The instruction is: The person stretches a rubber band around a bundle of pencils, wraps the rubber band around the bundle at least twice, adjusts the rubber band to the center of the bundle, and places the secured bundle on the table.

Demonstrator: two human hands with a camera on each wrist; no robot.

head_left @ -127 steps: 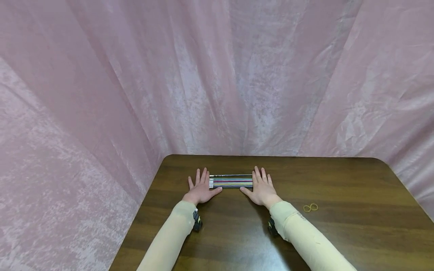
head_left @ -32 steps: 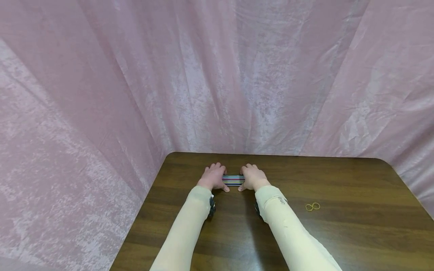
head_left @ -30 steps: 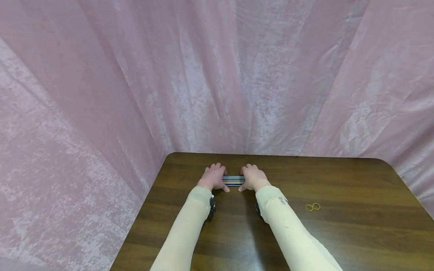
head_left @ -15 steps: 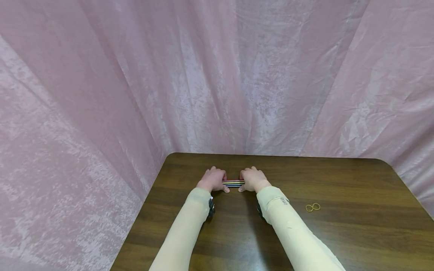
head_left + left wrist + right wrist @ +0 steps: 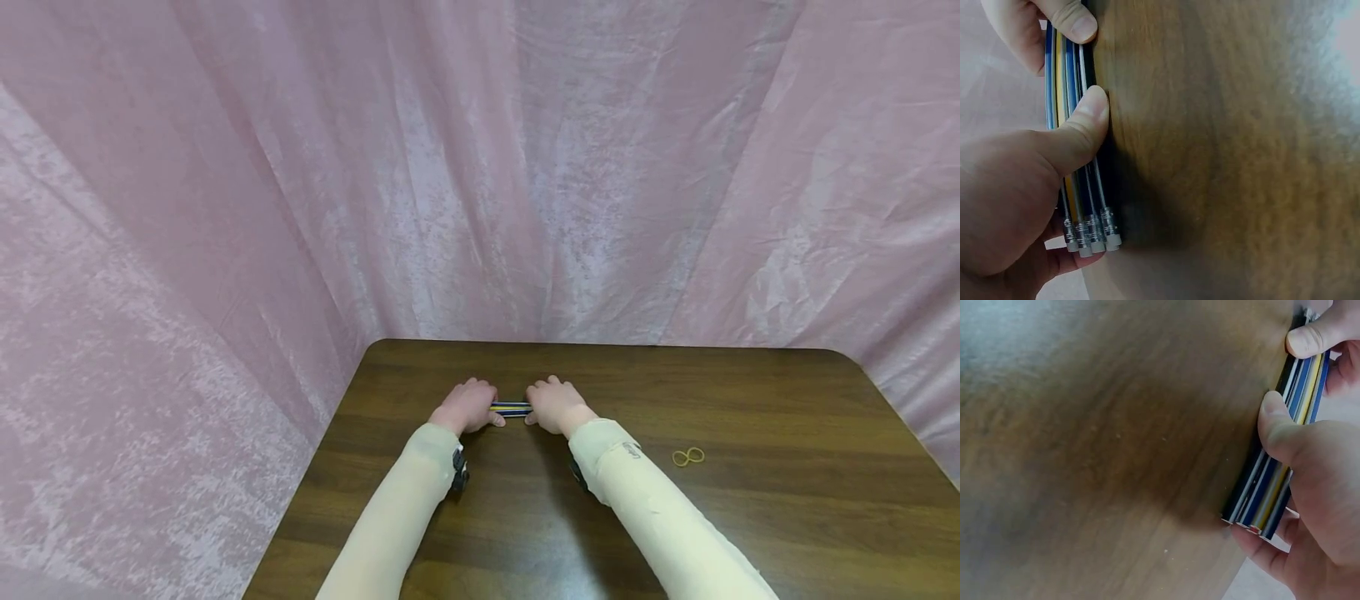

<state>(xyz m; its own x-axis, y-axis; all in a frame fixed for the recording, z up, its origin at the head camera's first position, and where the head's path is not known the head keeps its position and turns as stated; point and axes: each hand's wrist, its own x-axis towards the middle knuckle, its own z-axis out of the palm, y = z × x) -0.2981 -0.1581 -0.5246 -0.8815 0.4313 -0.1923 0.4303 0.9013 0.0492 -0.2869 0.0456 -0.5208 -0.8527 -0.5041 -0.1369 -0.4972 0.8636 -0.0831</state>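
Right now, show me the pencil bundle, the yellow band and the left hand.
Pencil bundle (image 5: 1065, 75), left wrist view: on its uncovered middle stretch.
Yellow band (image 5: 688, 457), head view: where its figure eight crosses.
Left hand (image 5: 467, 406), head view: on the back of the hand.

The pencils (image 5: 1066, 81) are mostly dark blue and near-black, with a bright yellow-orange one mixed in and thin silvery-white lines running lengthwise. Ferrules (image 5: 1094, 226) are shiny silver, erasers (image 5: 1097, 247) off-white. Surface (image 5: 750, 400) is brown with darker streaky wood grain, rubber band (image 5: 688, 457) is mustard yellow, sleeves (image 5: 390, 508) pale cream, curtain (image 5: 465, 167) dusty pink with a blotchy whitish sheen.
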